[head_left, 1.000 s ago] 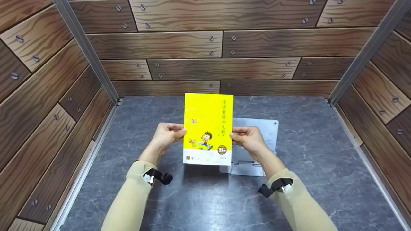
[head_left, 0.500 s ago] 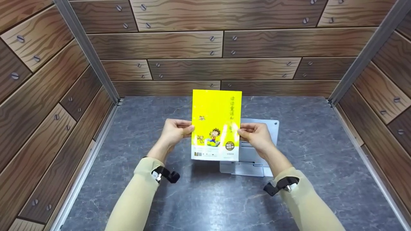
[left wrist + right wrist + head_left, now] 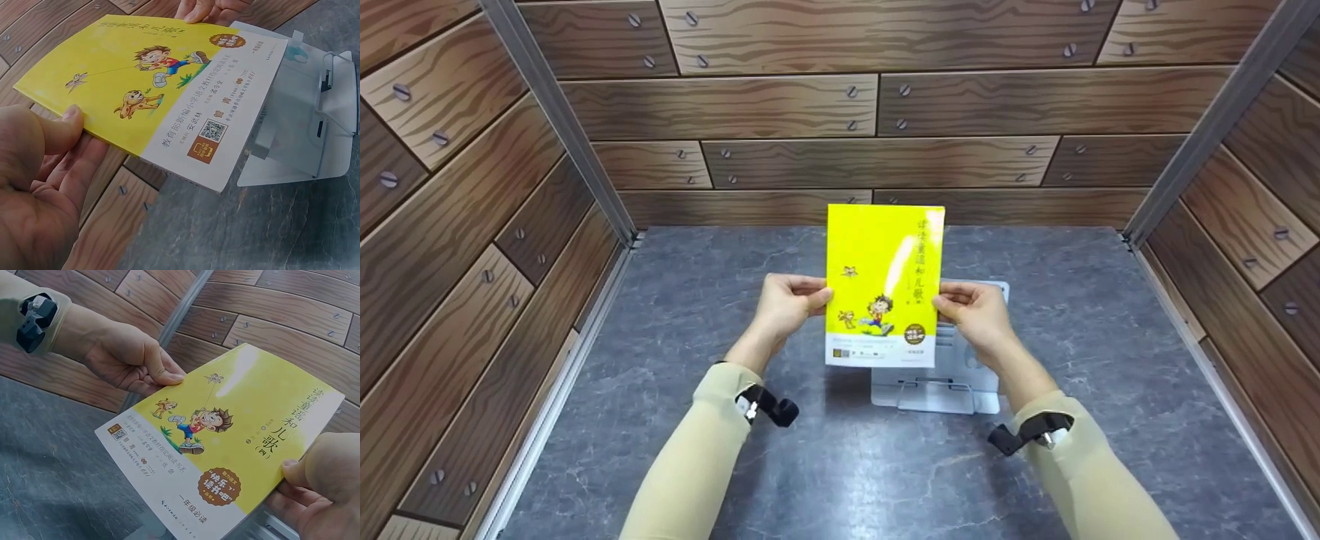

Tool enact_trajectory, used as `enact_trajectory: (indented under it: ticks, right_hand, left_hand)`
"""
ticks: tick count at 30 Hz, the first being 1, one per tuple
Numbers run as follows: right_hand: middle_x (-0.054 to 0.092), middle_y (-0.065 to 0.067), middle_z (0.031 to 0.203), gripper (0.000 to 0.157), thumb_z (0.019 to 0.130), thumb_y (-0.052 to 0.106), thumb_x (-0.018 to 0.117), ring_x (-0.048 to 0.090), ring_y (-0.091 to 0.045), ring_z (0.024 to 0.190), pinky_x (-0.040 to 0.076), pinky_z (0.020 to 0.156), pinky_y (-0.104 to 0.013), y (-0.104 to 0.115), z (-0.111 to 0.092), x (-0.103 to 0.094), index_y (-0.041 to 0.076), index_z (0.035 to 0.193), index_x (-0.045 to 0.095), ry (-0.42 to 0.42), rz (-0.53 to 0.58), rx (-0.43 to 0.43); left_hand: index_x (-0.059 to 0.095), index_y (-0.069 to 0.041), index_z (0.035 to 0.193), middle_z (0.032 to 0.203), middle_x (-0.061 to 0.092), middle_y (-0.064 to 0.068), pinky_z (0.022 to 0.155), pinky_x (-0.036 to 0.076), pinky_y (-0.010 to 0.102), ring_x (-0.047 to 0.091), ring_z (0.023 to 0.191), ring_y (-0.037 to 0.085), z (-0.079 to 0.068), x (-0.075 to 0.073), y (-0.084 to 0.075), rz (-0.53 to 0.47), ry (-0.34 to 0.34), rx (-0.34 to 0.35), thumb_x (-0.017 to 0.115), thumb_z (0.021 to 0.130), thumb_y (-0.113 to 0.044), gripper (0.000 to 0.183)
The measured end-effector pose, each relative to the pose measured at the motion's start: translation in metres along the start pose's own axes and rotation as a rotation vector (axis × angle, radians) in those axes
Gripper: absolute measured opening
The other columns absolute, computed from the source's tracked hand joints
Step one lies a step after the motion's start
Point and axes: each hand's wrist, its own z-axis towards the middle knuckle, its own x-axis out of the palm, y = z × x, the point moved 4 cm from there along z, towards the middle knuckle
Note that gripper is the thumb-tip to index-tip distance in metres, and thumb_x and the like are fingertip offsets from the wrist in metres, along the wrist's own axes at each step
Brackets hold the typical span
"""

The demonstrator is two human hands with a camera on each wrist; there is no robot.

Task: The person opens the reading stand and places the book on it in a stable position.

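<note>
A yellow and white paperback book [image 3: 877, 255] is held up off the tabletop, its cover with a cartoon boy and dog facing me. My left hand [image 3: 786, 304] pinches its left edge, thumb on the cover and fingers behind. At the opposite edge my right hand [image 3: 979, 311] grips it the same way. Both grips show in the right wrist view, where the book [image 3: 225, 433] tilts between the hands. Behind and below the book stands a pale metal book stand [image 3: 937, 394]; the book and my right hand hide much of it. In the left wrist view the stand [image 3: 304, 124] lies beyond the book's lower edge.
The stand rests on a dark grey marbled tabletop [image 3: 697, 270]. Wood-patterned panels [image 3: 780, 105] wall in the back and both sides, with grey metal strips along the corners. Each forearm wears a black wrist mount [image 3: 769, 405] over a beige sleeve.
Both hands have carried the book to the right and slightly up, so it now covers more of the stand's upper part. The stand has stayed where it was.
</note>
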Motion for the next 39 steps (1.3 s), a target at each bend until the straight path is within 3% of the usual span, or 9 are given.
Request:
enact_trajectory:
  ticks: [12, 22, 28, 39]
  right_hand:
    - [0.071, -0.025, 0.113, 0.030, 0.104, 0.000, 0.064, 0.074, -0.023, 0.095, 0.063, 0.086, -0.035, 0.001, 0.001, -0.024, -0.013, 0.131, 0.066, -0.053, -0.035, -0.014]
    - [0.070, -0.024, 0.113, 0.032, 0.104, -0.002, 0.064, 0.074, -0.017, 0.094, 0.063, 0.085, -0.031, 0.005, 0.003, -0.034, -0.013, 0.134, 0.065, -0.133, -0.107, -0.004]
    - [0.070, -0.024, 0.113, 0.035, 0.098, -0.003, 0.072, 0.073, -0.015, 0.092, 0.062, 0.085, -0.029, 0.007, 0.004, -0.037, -0.013, 0.131, 0.066, -0.165, -0.088, -0.024]
    - [0.072, -0.022, 0.108, 0.032, 0.096, -0.002, 0.077, 0.071, -0.014, 0.088, 0.062, 0.081, -0.026, 0.008, 0.005, -0.046, -0.012, 0.125, 0.070, -0.265, -0.131, -0.032]
  left_hand:
    - [0.078, 0.007, 0.114, 0.100, 0.077, 0.017, 0.088, 0.063, 0.045, 0.077, 0.092, 0.029, 0.009, 0.027, 0.002, -0.003, 0.003, 0.044, 0.075, 0.097, 0.001, 0.018]
    - [0.079, 0.002, 0.114, 0.101, 0.077, 0.013, 0.085, 0.064, 0.040, 0.078, 0.092, 0.026, 0.016, 0.042, -0.002, 0.020, -0.007, 0.036, 0.077, 0.097, -0.002, 0.018]
    - [0.080, 0.000, 0.115, 0.101, 0.077, 0.011, 0.082, 0.064, 0.034, 0.078, 0.091, 0.024, 0.019, 0.048, -0.005, 0.037, -0.021, 0.022, 0.077, 0.097, -0.003, 0.018]
    - [0.081, -0.001, 0.110, 0.098, 0.078, 0.010, 0.088, 0.063, 0.045, 0.078, 0.089, 0.024, 0.023, 0.061, 0.001, 0.018, -0.038, 0.056, 0.077, 0.097, -0.002, 0.014]
